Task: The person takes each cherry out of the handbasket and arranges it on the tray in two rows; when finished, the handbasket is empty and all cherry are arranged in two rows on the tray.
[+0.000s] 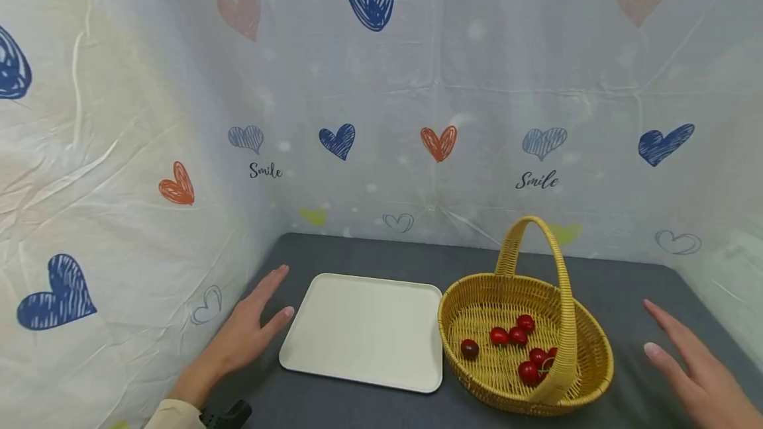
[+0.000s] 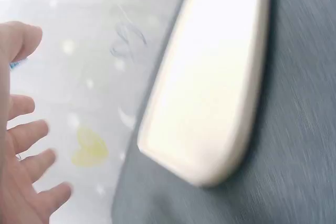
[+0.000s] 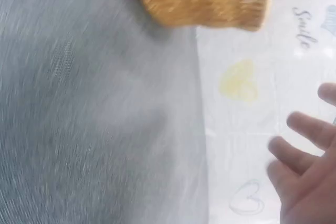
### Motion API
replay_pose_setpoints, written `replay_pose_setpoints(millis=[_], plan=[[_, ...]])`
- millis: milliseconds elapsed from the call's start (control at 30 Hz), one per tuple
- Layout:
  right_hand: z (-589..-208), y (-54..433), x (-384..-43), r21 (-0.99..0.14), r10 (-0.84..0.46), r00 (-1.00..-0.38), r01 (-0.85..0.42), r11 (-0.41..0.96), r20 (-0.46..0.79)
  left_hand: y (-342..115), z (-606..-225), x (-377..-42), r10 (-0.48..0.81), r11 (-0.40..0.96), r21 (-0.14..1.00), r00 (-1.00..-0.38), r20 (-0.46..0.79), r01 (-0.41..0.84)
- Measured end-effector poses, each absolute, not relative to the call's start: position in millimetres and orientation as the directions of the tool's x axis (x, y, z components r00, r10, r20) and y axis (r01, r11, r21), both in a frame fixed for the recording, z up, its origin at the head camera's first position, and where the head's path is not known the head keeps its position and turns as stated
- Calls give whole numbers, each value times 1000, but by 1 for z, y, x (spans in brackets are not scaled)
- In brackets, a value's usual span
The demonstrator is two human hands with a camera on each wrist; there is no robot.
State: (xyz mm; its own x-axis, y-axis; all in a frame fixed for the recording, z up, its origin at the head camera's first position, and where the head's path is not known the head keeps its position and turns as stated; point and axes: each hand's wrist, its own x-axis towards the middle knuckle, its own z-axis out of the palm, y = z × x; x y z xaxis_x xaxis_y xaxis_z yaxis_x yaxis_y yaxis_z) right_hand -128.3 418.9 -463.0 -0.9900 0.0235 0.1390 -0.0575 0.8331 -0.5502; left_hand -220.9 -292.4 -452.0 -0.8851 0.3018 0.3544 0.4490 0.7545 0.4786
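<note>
Left grip (image 1: 244, 334) and right grip (image 1: 707, 379) spread, empty, flanking tray (image 1: 363, 333) and high-sided basket (image 1: 477, 298), which presumably stops cherries (image 1: 518, 336) rolling away.

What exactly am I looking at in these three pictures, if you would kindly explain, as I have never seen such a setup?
There is no machine here, only a person's two bare hands. The widest picture comes from a camera worn on the head, looking forward and down; the other two come from cameras on each wrist.

On the dark grey table lie a bare white tray and, to its right, a yellow wicker basket with red cherries inside. Behind hangs a pale cloth printed with hearts.

The left hand is beside the tray, the right hand beyond the basket's right side. Neither holds anything.
</note>
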Motion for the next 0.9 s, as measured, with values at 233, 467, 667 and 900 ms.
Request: replay_pose_setpoints(millis=[233,467,667,900], plan=[[-471,417,-124,-644,-23,-976,-161,748,217,-263,-431,-220,402,463,675,-815,418,575],[-481,410,-131,-733,-44,-966,-224,642,256,-226,-416,-224,511,177,778,-732,451,603],[-485,400,-139,-804,-16,-980,-174,569,200,-191,-408,-231,565,117,796,-699,439,594],[-492,397,-147,-968,-28,-999,15,250,-23,-155,-399,-232,605,15,853,-684,408,522]])
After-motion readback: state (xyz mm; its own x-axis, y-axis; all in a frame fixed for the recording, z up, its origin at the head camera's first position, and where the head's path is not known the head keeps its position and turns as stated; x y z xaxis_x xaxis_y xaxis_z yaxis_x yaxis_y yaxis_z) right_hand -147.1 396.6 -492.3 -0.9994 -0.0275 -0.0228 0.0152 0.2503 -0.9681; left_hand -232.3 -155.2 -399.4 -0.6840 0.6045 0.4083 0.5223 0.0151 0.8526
